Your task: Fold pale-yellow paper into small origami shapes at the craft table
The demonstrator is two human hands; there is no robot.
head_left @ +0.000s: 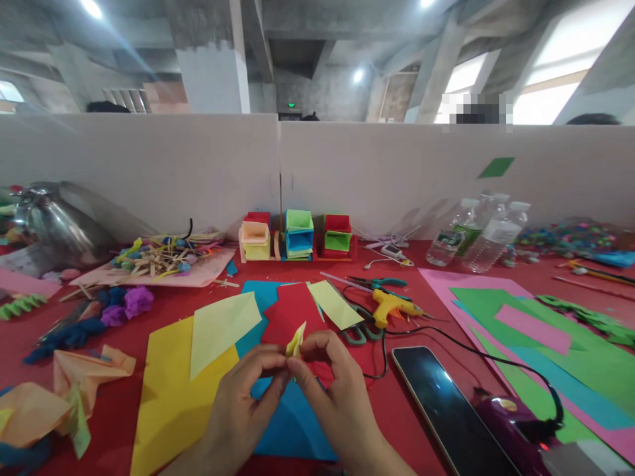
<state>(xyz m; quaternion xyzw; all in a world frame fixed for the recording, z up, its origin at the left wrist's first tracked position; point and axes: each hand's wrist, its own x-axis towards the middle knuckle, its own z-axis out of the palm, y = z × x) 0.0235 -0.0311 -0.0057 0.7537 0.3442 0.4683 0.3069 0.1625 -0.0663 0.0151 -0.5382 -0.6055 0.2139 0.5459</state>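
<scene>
A small folded piece of yellow paper [296, 340] is pinched upright between the fingertips of both hands. My left hand [243, 396] grips its lower left side, thumb against forefinger. On the other side my right hand [335, 387] holds it between thumb and bent forefinger. Its lower end is hidden by the fingers. Beneath the hands lie a blue sheet [292, 430] and a red sheet [292, 311]. A yellow sheet [169, 396] with a pale yellow sheet [225, 324] over it is to the left, and another pale yellow piece [335, 305] lies beyond the right hand.
A yellow glue gun [394, 305] lies by scissors [362, 334] and pliers [387, 283]. At right are a phone [446, 403], a purple power socket [516, 430] and plastic bottles [496, 231]. Folded paper boxes [299, 235] stand by the white partition [149, 165]; a metal kettle [54, 218] is far left.
</scene>
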